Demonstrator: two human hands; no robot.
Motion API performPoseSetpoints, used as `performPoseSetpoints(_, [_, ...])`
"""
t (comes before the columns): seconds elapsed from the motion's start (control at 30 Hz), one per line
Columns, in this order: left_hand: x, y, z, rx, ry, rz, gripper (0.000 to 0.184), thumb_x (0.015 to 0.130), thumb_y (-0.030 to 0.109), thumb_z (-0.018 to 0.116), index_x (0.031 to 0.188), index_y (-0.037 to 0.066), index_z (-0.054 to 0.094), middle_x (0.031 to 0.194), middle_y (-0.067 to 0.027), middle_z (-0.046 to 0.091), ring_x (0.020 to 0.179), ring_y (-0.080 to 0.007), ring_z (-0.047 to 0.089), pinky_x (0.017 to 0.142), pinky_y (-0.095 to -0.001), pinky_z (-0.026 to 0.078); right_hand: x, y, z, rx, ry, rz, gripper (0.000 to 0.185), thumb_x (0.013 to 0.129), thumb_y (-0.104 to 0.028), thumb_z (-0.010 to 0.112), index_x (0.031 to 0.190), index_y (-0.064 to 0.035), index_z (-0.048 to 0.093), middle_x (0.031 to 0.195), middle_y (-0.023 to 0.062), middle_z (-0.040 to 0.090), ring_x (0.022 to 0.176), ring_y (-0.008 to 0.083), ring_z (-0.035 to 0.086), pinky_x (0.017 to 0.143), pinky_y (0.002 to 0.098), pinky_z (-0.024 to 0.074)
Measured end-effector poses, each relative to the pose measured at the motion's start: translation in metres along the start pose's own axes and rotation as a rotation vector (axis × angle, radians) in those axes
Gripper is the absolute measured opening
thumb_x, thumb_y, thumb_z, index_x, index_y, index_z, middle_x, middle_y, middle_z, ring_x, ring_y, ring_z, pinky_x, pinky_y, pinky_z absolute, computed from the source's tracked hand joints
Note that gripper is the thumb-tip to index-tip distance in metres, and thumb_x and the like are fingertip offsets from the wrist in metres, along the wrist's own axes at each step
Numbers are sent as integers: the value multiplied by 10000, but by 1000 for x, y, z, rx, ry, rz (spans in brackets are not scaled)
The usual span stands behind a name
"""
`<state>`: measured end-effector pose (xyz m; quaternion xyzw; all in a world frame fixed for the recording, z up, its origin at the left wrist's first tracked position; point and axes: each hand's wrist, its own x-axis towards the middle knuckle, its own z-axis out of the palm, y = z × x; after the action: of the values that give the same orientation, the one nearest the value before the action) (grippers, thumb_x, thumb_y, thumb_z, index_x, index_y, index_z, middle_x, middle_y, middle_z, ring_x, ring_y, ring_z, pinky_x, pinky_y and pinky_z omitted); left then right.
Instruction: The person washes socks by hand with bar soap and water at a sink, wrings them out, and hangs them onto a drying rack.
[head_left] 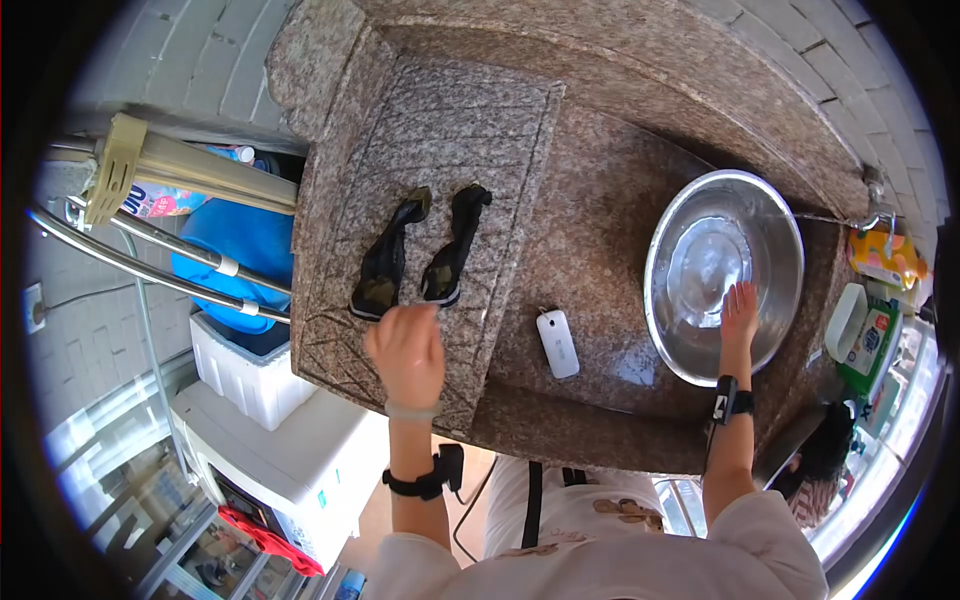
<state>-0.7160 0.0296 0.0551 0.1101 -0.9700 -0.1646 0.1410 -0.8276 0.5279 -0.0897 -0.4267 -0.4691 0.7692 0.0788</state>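
Note:
Two dark, wet-looking socks (383, 262) (456, 243) lie side by side on the ridged stone washboard (470, 110). Just below their lower ends is my left hand (407, 350), its fingers curled in and nothing showing in it. A metal basin (664, 330) with some clear water stands on the right, in the stone sink. Over the basin's lower right part, my right hand (740, 315) has its fingers stretched out and holds nothing. Between washboard and basin lies a white oblong object (558, 343).
A tap (878, 218) reaches over the basin's right side. An orange packet (885, 258), a green packet (875, 345) and a white soap dish (847, 318) are at the right edge. On the left are metal rails (150, 232), a blue tub (225, 240) and a white machine (290, 455).

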Motion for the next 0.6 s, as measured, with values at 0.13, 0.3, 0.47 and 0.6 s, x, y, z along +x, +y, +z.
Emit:
performPoseSetpoints(0.13, [20, 9, 34, 10, -272, 21, 334, 659, 42, 630, 980, 47, 539, 979, -142, 480, 967, -341, 444, 850, -439, 351, 40, 43, -41, -44, -319, 86, 372, 872, -314, 504, 1139, -56, 517, 1109, 71, 560, 1077, 224, 497, 908, 334, 404])
performPoseSetpoints(0.3, [21, 5, 42, -84, -212, 59, 301, 668, -9, 625, 955, 44, 550, 941, -124, 490, 934, -319, 460, 793, -428, 381, -56, 35, 65, 596, -678, 846, 242, 836, -226, 552, 989, -45, 600, 907, 82, 638, 893, 206, 594, 834, 315, 471])
performPoseSetpoints(0.47, [25, 23, 62, -177, -257, 11, 136, 702, 37, 648, 818, 41, 578, 812, -119, 497, 812, -308, 478, 739, -408, 396, -190, 13, 159, 311, -1170, 945, 405, 876, -268, 473, 1167, 13, 489, 1161, 168, 533, 1104, 258, 500, 991, 377, 347])
performPoseSetpoints(0.6, [38, 71, 69, -170, -188, 229, 113, 696, 12, 611, 799, 27, 567, 846, -144, 517, 794, -311, 495, 734, -403, 408, -227, 10, 192, 228, -1222, 1004, 438, 903, -216, 435, 1252, 41, 368, 1268, 192, 436, 1176, 257, 434, 1032, 385, 292])
